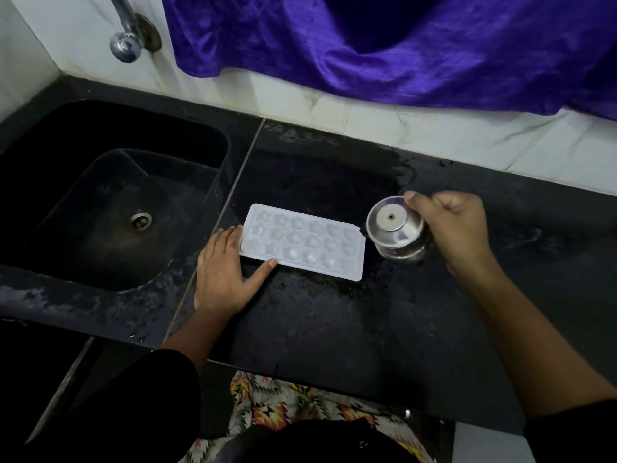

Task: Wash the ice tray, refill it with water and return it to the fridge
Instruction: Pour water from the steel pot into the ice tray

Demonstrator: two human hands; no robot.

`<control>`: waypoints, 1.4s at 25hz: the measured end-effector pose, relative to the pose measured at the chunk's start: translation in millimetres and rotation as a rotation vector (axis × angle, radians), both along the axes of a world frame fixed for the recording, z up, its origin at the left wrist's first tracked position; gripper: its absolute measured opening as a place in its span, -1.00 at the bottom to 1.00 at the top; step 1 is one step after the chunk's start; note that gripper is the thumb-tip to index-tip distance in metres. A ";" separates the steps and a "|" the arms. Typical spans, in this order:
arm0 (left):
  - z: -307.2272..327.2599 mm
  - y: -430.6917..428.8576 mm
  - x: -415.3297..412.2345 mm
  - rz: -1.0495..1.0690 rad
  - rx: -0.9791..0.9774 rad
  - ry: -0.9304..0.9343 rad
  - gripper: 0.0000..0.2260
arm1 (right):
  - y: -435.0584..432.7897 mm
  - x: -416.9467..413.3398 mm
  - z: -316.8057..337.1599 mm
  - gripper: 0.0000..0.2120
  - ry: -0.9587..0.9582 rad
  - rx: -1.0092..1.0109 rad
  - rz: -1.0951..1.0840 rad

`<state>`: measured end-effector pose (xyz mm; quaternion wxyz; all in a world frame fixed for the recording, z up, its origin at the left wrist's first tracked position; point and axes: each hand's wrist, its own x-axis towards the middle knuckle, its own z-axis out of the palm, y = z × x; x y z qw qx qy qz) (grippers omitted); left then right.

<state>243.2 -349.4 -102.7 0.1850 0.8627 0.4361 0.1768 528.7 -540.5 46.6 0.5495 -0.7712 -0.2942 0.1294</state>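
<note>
Head view: white ice tray, apparently water-filled, steadied by flat left hand; right hand grips steel pot.

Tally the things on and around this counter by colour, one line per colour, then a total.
White: 1, the ice tray on the black counter.
Silver: 2, the steel pot held by the right hand, and the tap.
Purple: 1, the cloth.
Black: 1, the sink.
Total: 5. The left hand steadies the tray.
</note>
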 end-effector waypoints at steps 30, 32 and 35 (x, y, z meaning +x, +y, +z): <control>2.5 -0.4 -0.9 0.001 -0.012 0.000 -0.14 | 32.3 -10.9 -0.8 -0.44 0.035 0.055 0.035; 1.5 -0.2 -0.6 0.002 -0.011 -0.004 -0.14 | 45.3 -21.0 2.1 -0.41 -0.210 -0.095 0.087; 0.0 0.2 -0.7 0.009 -0.014 -0.016 -0.14 | 59.8 -38.0 3.3 -0.43 -0.519 -0.299 0.139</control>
